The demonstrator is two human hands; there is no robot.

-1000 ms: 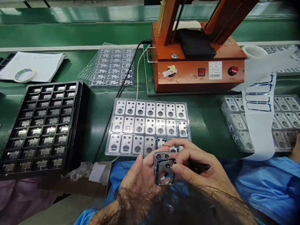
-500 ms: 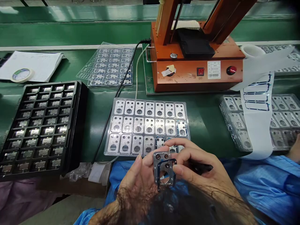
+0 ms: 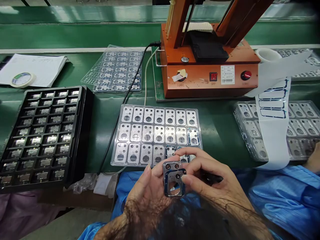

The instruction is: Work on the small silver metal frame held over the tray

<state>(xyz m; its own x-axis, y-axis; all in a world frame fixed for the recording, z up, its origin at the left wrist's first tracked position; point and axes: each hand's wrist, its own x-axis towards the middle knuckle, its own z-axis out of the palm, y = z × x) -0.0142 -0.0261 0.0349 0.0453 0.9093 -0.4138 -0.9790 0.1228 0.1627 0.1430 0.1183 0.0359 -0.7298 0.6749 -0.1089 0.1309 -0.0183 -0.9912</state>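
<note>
While the green table (image 3: 220,133) stretches across the whole view, an orange machine (image 3: 210,66) stands at its far side with a black cable (image 3: 125,100) running from it toward the near edge. Left of centre sits a black tray (image 3: 42,136) filled with rows of small shiny parts, and behind it lie a sheet of paper (image 3: 37,68) and a roll of tape (image 3: 22,79). A clear tray (image 3: 156,135) of metal plates rests in the middle, just beyond the hands, with a second clear tray (image 3: 115,70) farther back and more trays (image 3: 275,130) to the right, crossed by a white paper strip (image 3: 273,133) bearing blue outlines. Near the bottom centre, over a blue sleeve, the left hand (image 3: 147,193) and the right hand (image 3: 212,186) meet around a small metal plate (image 3: 174,179). Left fingers (image 3: 150,173) pinch its left edge, while right fingers (image 3: 190,180) press against its right edge, where a thin blue frame (image 3: 175,170) lies on the plate's face. A dark tool (image 3: 212,178) is tucked in the right hand.
</note>
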